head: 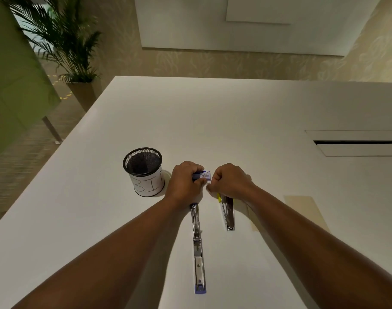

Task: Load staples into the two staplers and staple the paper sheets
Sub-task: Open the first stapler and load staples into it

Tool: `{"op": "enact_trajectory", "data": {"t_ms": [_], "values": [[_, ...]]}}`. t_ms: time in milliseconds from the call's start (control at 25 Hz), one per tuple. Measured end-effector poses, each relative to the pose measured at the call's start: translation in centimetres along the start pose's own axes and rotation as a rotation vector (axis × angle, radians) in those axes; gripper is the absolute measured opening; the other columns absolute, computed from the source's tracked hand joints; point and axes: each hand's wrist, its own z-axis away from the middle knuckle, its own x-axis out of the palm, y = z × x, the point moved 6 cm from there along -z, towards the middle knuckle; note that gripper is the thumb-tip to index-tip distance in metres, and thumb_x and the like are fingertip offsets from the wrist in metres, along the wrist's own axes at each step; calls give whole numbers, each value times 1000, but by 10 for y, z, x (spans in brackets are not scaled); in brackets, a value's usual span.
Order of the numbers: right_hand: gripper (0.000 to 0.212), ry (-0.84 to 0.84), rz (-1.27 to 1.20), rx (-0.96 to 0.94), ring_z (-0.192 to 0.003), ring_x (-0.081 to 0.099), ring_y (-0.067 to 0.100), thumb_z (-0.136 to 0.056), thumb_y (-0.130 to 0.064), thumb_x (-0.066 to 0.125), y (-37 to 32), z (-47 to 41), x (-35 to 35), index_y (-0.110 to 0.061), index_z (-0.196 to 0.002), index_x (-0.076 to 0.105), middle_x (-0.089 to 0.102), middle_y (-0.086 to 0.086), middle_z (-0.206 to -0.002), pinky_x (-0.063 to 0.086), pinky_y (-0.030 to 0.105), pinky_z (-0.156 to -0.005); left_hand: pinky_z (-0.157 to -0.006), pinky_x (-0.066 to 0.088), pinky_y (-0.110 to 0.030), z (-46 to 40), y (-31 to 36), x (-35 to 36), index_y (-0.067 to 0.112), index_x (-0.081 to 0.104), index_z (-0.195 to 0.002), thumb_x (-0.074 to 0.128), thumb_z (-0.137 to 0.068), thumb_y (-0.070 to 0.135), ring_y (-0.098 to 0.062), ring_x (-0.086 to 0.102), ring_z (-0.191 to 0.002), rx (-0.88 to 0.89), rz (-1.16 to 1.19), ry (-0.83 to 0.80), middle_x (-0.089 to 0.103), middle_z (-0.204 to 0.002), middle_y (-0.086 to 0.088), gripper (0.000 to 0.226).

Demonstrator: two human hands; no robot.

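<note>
On the white table, just right of the mesh bin, your L hand curls closed round a small blue staple box w/ R hand fisted, fingertips pinching at its end, both forearms stretched fwd over the opened blue stapler & yellow stapler.

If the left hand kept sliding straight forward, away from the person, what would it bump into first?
Probably nothing: past the left hand the table looks bare. The mesh bin sits off to its side.
</note>
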Motion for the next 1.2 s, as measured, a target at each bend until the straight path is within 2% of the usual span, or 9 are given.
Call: {"op": "enact_trajectory", "data": {"t_ms": [80, 240, 320, 440, 520, 720, 920, 1040, 1200], "values": [[15, -9, 16, 18, -82, 68, 22, -68, -29, 74, -2, 1, 0, -15, -67, 67, 71, -2, -71, 49, 40, -86, -78, 31, 0, 1, -2, -1, 4, 73, -113, 79, -82, 7, -15, 56, -101, -23, 18, 5, 68, -111, -10, 32], [16, 82, 43, -22, -79, 65, 19, -72, -33, 67, -4, 6, 0, -18, -66, 64, 69, -5, -71, 38, 39, -85, -82, 31, 3, 0, -7, -2, 6, 72, -114, 81, -81, 8, -11, 51, -102, -57, 49, 42, 63, -114, -7, 35], [21, 169, 35, -68, -81, 65, 15, -76, -40, 68, -5, 12, -5, -20, -71, 68, 71, -7, -75, 35, 38, -88, -86, 38, -3, 2, -7, -7, 8, 72, -111, 81, -81, 8, -12, 55, -103, -97, 128, 75, 60, -112, -3, 31], [18, 245, 29, -110, -88, 64, 13, -77, -43, 70, -6, 26, -12, -24, -74, 70, 70, -11, -79, 29, 37, -85, -94, 49, -27, 11, -4, -11, 10, 72, -110, 74, -86, 6, -16, 58, -110, -157, 190, 83, 60, -113, 0, 24], [15, 296, 39, -138, -93, 61, 12, -78, -43, 71, -6, 37, -15, -28, -77, 71, 69, -12, -86, 24, 37, -82, -96, 49, -31, 19, -4, -16, 13, 72, -109, 66, -91, 4, -15, 59, -110, -190, 217, 104, 64, -114, 1, 21], [13, 397, 7, -192, -97, 60, 13, -81, -46, 70, -11, 62, -20, -35, -77, 66, 70, -13, -94, 24, 37, -83, -75, 53, -18, 38, 12, -25, 26, 78, -93, 66, -95, 13, -4, 69, -84, -185, 500, -14, 78, -92, 9, 18], [15, 471, -51, -252, -99, 59, 9, -86, -47, 69, -21, 85, -18, -34, -79, 69, 71, -16, -93, 23, 36, -86, -61, 48, -9, 55, 25, -28, 18, 80, -93, 70, -93, 12, 2, 68, -74, -289, 722, -151, 79, -91, 8, 11], [8, 485, -104, -298, -94, 57, 6, -87, -41, 71, -23, 98, -14, -33, -86, 71, 69, -16, -94, 22, 33, -86, -52, 44, -13, 62, 23, -33, 17, 78, -90, 72, -90, 7, -4, 61, -63, -350, 750, -159, 76, -80, 5, 11], [11, 438, -369, -335, -76, 58, 5, -87, -24, 75, -22, 122, 7, -21, -98, 73, 65, -13, -94, 40, 23, -75, -57, 47, -14, 69, 16, -45, 10, 76, -92, 73, -87, 0, -6, 61, -62, -321, 629, -85, 75, -74, 0, 12]]}}
